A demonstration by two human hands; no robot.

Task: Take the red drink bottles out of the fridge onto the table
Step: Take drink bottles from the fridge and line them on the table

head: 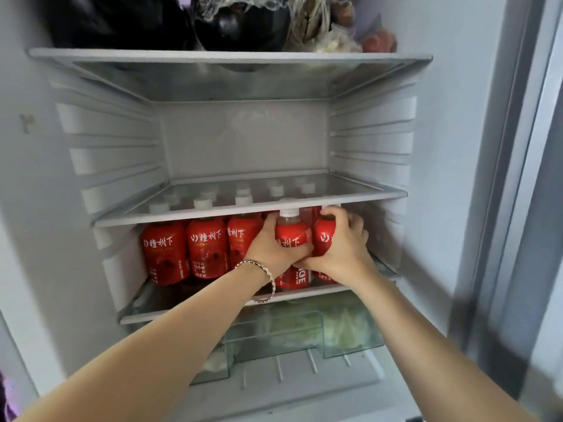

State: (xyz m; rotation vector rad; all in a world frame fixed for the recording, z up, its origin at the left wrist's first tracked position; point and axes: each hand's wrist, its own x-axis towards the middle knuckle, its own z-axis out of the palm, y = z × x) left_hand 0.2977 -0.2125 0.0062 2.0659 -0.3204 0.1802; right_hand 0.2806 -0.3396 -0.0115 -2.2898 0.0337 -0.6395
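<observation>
Several red drink bottles with white caps stand in rows on a low fridge shelf [182, 313]; three at the front left [207, 248] are untouched. My left hand [271, 248], with a bracelet on its wrist, wraps around a red bottle [289, 236] at the front. Right beside it, my right hand [342, 248] closes over the neighbouring red bottle [323, 239] at the right end of the row. Both bottles stand upright on the shelf. The rear rows show only as white caps through the glass shelf above.
The glass shelf [249, 205] directly above the bottles leaves little headroom. A clear crisper drawer [304, 330] with green vegetables sits below. Dark bags and food [237, 22] fill the top shelf. The fridge door edge [518, 178] stands at the right.
</observation>
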